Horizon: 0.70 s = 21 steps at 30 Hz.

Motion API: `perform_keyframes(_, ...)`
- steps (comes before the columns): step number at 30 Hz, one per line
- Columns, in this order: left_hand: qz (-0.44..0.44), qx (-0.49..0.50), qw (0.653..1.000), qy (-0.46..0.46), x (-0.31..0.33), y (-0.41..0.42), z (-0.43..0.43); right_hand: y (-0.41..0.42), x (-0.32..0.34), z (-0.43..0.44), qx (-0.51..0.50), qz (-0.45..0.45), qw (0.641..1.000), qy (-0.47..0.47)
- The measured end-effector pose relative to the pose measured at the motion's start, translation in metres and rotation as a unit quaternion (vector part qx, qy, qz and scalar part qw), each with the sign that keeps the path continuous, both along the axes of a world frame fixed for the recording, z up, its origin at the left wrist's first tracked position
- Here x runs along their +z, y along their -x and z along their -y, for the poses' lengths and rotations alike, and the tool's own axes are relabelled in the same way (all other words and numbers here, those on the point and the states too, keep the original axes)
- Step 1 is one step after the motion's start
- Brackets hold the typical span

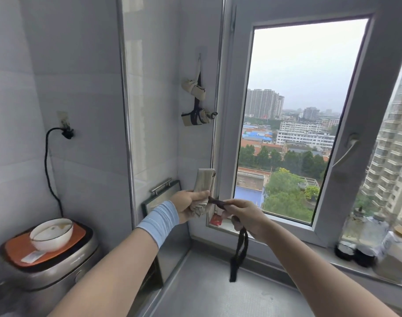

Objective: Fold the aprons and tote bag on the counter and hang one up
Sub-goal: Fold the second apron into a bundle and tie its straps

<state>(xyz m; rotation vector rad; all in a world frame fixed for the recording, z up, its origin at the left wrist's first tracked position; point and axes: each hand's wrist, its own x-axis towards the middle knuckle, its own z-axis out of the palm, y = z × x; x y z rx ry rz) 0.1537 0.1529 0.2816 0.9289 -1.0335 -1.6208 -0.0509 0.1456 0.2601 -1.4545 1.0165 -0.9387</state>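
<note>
L hand [190,205]: fingers curled round a folded beige cloth bundle [204,188], held upright in the air above the tabletop [206,294], just in front of the window frame [227,133]. Can't tell if the bundle is an apron or the tote. Pale blue wrist sleeve [160,221] on the L forearm.

R hand [248,216]: thumb + fingertips pinch a dark strap [218,203] that comes off the bundle. The strap runs approx. level between the two hands, taut. Its loose end passes through the R hand and hangs down below it, clear of the tabletop.

On the wall above: two more rolled beige bundles hang from one hook [199,56]. The upper roll [194,86] and the lower roll [196,117] sit one under the other, joined by dark straps, both close to the window frame.

Other items:
- Metal-framed tray [163,195] w/ a bar handle leans in the corner, behind the L hand.
- Small red item [216,219] on the sill, under the strap.
- Far L: silver cooker [58,271] w/ an orange lid top and a white bowl [51,234] resting on it.
- Black cable [47,161] rises from behind the cooker to a wall plug [67,132].
- R sill: jars [364,243], blurred.
- Window sash is swung open; city blocks + trees outside.
</note>
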Motion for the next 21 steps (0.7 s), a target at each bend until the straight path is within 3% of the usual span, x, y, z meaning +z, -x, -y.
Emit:
perform_keyframes(4,-0.019,-0.098,0.991,0.086,0.013,-0.004,-0.019,0.005,-0.006,0.003,0.074,-0.029,0.991,-0.107)
perform_keyframes(7,0.087,-0.21,0.963,0.143,0.025,0.002,-0.03,0.006,-0.003,0.01,0.08,-0.074,0.987,-0.115)
perform_keyframes(10,0.3,-0.312,0.889,0.151,0.024,0.01,-0.032,0.01,0.01,0.022,0.03,-0.199,0.976,-0.084)
perform_keyframes(13,0.508,-0.32,0.79,0.125,0.009,0.021,-0.029,0.01,0.027,0.028,-0.023,-0.306,0.949,-0.072)
perform_keyframes(16,0.649,-0.281,0.697,0.121,-0.011,0.026,-0.024,0.008,0.05,0.025,-0.013,-0.287,0.956,-0.056)
perform_keyframes(17,0.67,-0.274,0.681,0.114,-0.019,0.026,-0.022,0.008,0.055,0.024,-0.003,-0.266,0.962,-0.055)
perform_keyframes(19,0.676,-0.229,0.694,0.1,-0.035,0.022,-0.018,0.011,0.062,0.02,0.039,-0.205,0.976,-0.06)
perform_keyframes(21,0.642,-0.142,0.748,0.091,-0.048,0.016,-0.013,0.013,0.064,0.016,0.089,-0.148,0.983,-0.058)
